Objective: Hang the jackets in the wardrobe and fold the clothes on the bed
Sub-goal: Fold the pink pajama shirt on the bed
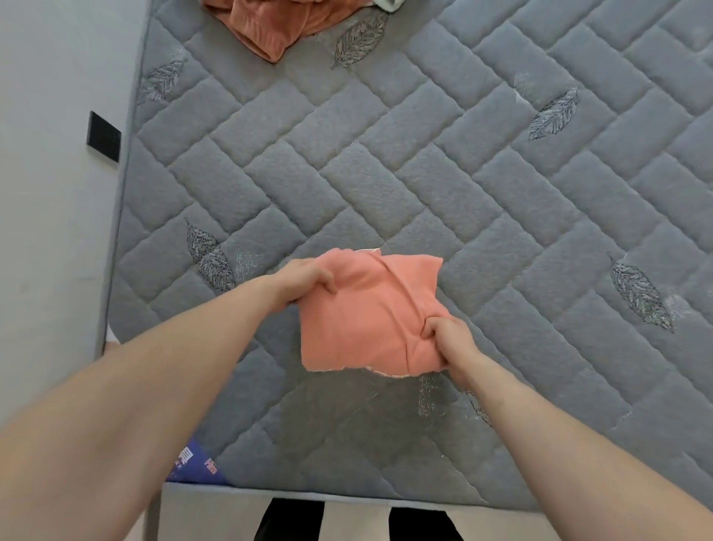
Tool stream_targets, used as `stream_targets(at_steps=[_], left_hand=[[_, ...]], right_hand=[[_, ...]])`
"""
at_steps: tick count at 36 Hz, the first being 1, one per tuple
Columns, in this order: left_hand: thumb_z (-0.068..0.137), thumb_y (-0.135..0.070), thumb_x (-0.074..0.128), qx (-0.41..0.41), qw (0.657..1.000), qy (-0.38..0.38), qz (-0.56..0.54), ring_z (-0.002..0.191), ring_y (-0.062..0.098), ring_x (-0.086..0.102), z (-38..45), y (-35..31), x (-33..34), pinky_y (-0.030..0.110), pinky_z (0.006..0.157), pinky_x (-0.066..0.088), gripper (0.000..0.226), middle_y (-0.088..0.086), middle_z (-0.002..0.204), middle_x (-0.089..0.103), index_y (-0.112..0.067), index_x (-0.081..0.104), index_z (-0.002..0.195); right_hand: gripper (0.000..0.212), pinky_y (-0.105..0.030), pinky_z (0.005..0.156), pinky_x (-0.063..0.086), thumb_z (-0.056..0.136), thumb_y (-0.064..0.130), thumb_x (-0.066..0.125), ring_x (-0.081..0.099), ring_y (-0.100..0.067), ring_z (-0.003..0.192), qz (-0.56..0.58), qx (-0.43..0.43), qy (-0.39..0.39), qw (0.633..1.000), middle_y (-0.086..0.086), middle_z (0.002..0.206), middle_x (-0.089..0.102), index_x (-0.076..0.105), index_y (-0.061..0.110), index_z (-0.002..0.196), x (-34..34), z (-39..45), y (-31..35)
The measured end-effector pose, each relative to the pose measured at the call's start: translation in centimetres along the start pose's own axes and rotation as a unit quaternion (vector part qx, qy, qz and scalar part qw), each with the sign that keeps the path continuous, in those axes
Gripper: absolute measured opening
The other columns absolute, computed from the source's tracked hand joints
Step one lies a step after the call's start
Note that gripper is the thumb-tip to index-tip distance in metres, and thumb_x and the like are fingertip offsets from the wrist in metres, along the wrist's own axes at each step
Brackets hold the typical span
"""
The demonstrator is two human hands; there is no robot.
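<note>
— What's the room like from where you stand?

— On the left a pale wall (pixel 46 193) with one black switch plate (pixel 103 137) on it. The bed's mattress (pixel 424 173) runs tight against that wall: grey, quilted in a slanted brick pattern, with dark leaf motifs stitched here and there. It is bare, with no sheet on it. At its near left corner sits one blue label (pixel 198 465) with print too small to read. Below the near edge I see two dark shapes (pixel 359 519), the person's legs or feet, I can't tell which.

— And the clothes, how many?

— Two orange ones. A rumpled rust-orange garment (pixel 276 27) lies at the far edge, left of middle, with a scrap of pale cloth (pixel 389 4) just to its right, mostly cut off from view. The second is a salmon-pink garment (pixel 370 312), folded into a compact square, at the near middle of the mattress, well apart from the first.

— Hands?

— Two, bare-armed. The left hand (pixel 304 280) grips the folded garment's upper left corner, fingers (pixel 326 284) curled over the edge. The right hand (pixel 449 340) pinches its lower right part, fingers clenched into a bunched crease. Whether the garment is lifted or resting on the mattress, I can't tell.
</note>
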State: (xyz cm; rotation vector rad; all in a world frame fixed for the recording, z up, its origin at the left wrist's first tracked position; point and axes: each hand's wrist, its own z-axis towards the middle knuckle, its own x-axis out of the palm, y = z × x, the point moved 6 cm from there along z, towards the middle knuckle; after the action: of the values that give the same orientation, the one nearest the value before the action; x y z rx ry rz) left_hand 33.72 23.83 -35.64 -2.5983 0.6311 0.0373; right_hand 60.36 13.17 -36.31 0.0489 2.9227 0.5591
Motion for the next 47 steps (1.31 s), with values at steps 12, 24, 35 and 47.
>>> stream_targets(at_steps=[12,24,35,47], left_hand=[[0.062,-0.051,0.072,0.126,0.919,-0.219,0.304,0.122,0.028,0.038,-0.8,-0.1,-0.1,0.040,0.100,0.041,0.073,0.001,0.127,0.032,-0.018,0.042,0.119],[0.065,-0.034,0.094,0.024,0.939,0.065,0.338,0.093,0.011,0.069,-0.1,-0.7,2.5,0.024,0.070,0.057,0.056,-0.004,0.114,0.070,-0.033,0.065,0.113],[0.043,-0.026,0.080,-0.019,0.976,0.051,0.209,0.078,0.029,0.072,-9.2,-1.0,4.6,0.036,0.071,0.060,0.041,0.010,0.085,0.075,-0.009,0.076,0.080],[0.046,-0.017,0.071,0.074,0.974,0.109,0.183,0.061,0.018,0.066,-27.6,-7.6,11.7,0.026,0.059,0.051,0.016,-0.002,0.064,0.067,-0.019,0.067,0.060]], right_hand=[[0.081,-0.046,0.113,0.037,0.076,0.034,0.083,0.048,-0.022,0.129,-0.129,-0.217,-0.210,0.945,-0.001,0.137,0.051,0.043,0.021,0.145,-1.7,-3.0,-0.7],[0.041,-0.023,0.081,0.049,0.070,0.030,0.086,0.062,-0.010,0.093,-0.105,-0.119,-0.067,0.985,0.017,0.098,0.068,0.064,0.036,0.104,1.0,-1.8,-4.6],[0.015,-0.019,0.043,0.025,0.045,0.014,0.055,0.035,-0.009,0.050,-0.035,-0.115,0.067,0.990,0.008,0.055,0.042,0.055,0.021,0.058,-4.2,-7.9,-0.3],[0.091,-0.027,0.091,0.051,0.066,0.054,0.085,0.064,0.000,0.115,-0.033,-0.159,0.103,0.981,0.016,0.134,0.063,0.042,0.038,0.144,-13.0,-28.5,-1.0]])
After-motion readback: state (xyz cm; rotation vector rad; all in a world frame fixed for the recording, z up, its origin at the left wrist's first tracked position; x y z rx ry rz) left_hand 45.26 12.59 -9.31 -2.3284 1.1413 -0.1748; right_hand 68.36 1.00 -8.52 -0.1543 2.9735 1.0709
